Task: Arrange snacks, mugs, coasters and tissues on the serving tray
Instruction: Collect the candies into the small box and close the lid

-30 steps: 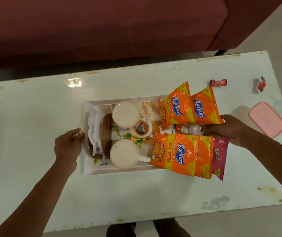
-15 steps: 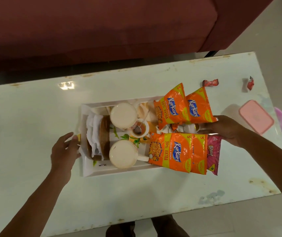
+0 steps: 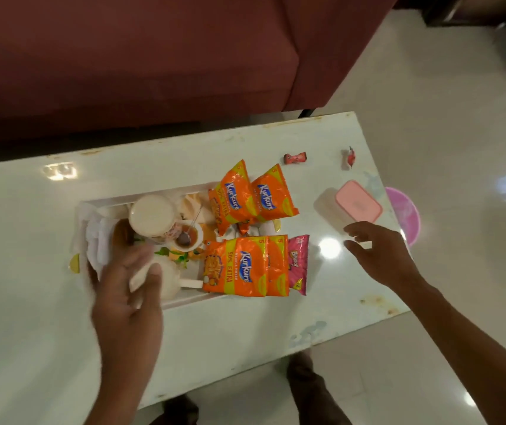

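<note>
- Tray (image 3: 141, 197) looks full w/ mugs, snacks, tissues.
- L hand (image 3: 125, 289) blurry, can't tell grip.
- R hand (image 3: 377, 253) open, empty.
- Next maybe: grab candy (image 3: 295, 157).

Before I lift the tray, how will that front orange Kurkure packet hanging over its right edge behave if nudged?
The front Kurkure packet looks puffed and glossy, so it is probably light and slippery. It rests on the tray with stacked packets overhanging the right edge, so a tilt may slide it off. The film looks crinkly, likely to buckle rather than push cleanly.
</note>
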`<state>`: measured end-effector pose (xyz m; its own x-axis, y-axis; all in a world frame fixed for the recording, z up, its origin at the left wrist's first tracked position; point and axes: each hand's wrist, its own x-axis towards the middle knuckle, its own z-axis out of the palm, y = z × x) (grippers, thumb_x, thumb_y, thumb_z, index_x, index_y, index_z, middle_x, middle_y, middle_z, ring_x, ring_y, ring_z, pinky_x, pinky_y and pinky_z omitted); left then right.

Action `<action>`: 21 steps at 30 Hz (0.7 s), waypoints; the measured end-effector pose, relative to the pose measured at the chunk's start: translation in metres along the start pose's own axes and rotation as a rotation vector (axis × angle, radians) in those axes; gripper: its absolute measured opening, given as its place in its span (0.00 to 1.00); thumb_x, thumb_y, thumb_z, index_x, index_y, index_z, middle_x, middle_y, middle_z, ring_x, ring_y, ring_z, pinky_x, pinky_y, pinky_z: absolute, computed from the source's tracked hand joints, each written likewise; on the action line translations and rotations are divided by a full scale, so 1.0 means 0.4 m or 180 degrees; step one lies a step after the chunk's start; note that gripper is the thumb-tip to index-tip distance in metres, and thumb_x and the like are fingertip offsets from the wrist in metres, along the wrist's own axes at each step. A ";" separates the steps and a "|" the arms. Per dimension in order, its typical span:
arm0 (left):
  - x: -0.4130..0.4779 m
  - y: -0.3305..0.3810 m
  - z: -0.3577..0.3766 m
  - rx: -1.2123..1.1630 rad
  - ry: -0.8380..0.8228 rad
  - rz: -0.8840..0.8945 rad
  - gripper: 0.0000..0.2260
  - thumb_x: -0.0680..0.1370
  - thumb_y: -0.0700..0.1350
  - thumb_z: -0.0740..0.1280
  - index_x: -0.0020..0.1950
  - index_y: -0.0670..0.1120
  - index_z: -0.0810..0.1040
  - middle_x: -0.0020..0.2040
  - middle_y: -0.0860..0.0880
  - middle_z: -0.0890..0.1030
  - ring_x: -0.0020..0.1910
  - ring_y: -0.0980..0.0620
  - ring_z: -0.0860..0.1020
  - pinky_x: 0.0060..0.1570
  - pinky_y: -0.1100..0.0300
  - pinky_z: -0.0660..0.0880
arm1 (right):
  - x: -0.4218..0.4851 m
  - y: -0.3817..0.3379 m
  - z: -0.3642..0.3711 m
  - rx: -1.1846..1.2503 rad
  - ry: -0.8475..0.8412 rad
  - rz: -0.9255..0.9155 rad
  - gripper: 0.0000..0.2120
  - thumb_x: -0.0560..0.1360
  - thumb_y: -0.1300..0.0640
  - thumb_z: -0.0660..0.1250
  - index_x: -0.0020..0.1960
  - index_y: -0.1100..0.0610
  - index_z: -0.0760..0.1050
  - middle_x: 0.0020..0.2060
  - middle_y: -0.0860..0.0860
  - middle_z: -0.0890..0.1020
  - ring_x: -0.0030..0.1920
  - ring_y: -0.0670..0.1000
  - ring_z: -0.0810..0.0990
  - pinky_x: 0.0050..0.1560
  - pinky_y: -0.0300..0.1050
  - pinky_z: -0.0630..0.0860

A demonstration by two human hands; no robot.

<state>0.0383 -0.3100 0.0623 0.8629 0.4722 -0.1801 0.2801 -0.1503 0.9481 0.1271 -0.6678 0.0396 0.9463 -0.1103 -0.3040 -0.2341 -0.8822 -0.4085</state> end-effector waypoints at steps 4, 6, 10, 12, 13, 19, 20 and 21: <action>-0.109 0.057 0.201 -0.0536 -0.0559 -0.0479 0.09 0.78 0.48 0.71 0.57 0.54 0.82 0.58 0.53 0.85 0.60 0.53 0.82 0.56 0.55 0.78 | 0.052 0.113 -0.044 -0.0070 0.0279 0.0090 0.22 0.72 0.59 0.73 0.65 0.56 0.74 0.60 0.54 0.79 0.59 0.59 0.76 0.64 0.54 0.71; -0.159 0.075 0.305 -0.0701 -0.0651 -0.0650 0.11 0.76 0.53 0.70 0.57 0.55 0.82 0.59 0.54 0.85 0.61 0.53 0.82 0.58 0.50 0.78 | 0.093 0.159 -0.057 -0.0237 0.0141 -0.0100 0.30 0.69 0.59 0.75 0.68 0.58 0.69 0.64 0.56 0.75 0.66 0.61 0.69 0.66 0.53 0.64; -0.229 0.101 0.509 -0.0889 -0.0539 -0.0898 0.10 0.76 0.50 0.69 0.57 0.54 0.82 0.61 0.54 0.84 0.61 0.54 0.82 0.61 0.48 0.79 | 0.186 0.196 -0.080 -0.0748 -0.0298 -0.0737 0.49 0.63 0.55 0.80 0.76 0.53 0.57 0.75 0.56 0.61 0.72 0.63 0.59 0.63 0.62 0.68; -0.250 0.100 0.590 -0.0886 -0.0479 -0.1052 0.09 0.78 0.47 0.69 0.58 0.52 0.82 0.61 0.54 0.83 0.62 0.53 0.82 0.62 0.46 0.78 | 0.236 0.194 -0.081 -0.1035 -0.0587 -0.1026 0.55 0.61 0.53 0.81 0.78 0.48 0.51 0.77 0.55 0.54 0.74 0.63 0.56 0.59 0.64 0.73; -0.258 0.101 0.621 -0.0839 -0.0466 -0.1114 0.08 0.80 0.46 0.69 0.58 0.52 0.82 0.60 0.55 0.83 0.62 0.53 0.82 0.62 0.45 0.78 | 0.256 0.190 -0.077 -0.1173 -0.0726 -0.1138 0.57 0.60 0.53 0.81 0.78 0.46 0.49 0.78 0.54 0.51 0.74 0.63 0.54 0.57 0.64 0.74; -0.269 0.095 0.710 -0.0403 -0.0634 -0.1242 0.09 0.81 0.47 0.67 0.60 0.55 0.80 0.60 0.61 0.82 0.63 0.55 0.80 0.63 0.48 0.79 | 0.313 0.178 -0.037 -0.1588 -0.1141 -0.1319 0.56 0.60 0.59 0.81 0.76 0.42 0.49 0.78 0.52 0.46 0.68 0.65 0.65 0.52 0.59 0.78; -0.266 0.094 0.713 -0.0370 -0.0651 -0.1237 0.09 0.81 0.48 0.67 0.60 0.55 0.80 0.60 0.61 0.82 0.63 0.55 0.81 0.62 0.48 0.79 | 0.316 0.177 -0.040 -0.1495 -0.1163 -0.1303 0.55 0.59 0.59 0.81 0.76 0.43 0.51 0.77 0.52 0.48 0.66 0.65 0.67 0.52 0.59 0.78; -0.262 0.094 0.716 -0.0357 -0.0655 -0.1235 0.09 0.81 0.48 0.67 0.60 0.55 0.80 0.60 0.60 0.82 0.63 0.55 0.81 0.63 0.48 0.79 | 0.315 0.176 -0.045 -0.1344 -0.1186 -0.1272 0.55 0.58 0.58 0.81 0.75 0.43 0.53 0.77 0.52 0.50 0.65 0.65 0.68 0.52 0.59 0.78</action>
<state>0.0789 -0.6137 0.0418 0.7719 0.2909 -0.5653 0.5618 0.1042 0.8207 0.2340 -0.7523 -0.0120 0.7843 0.3583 -0.5064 0.2950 -0.9335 -0.2036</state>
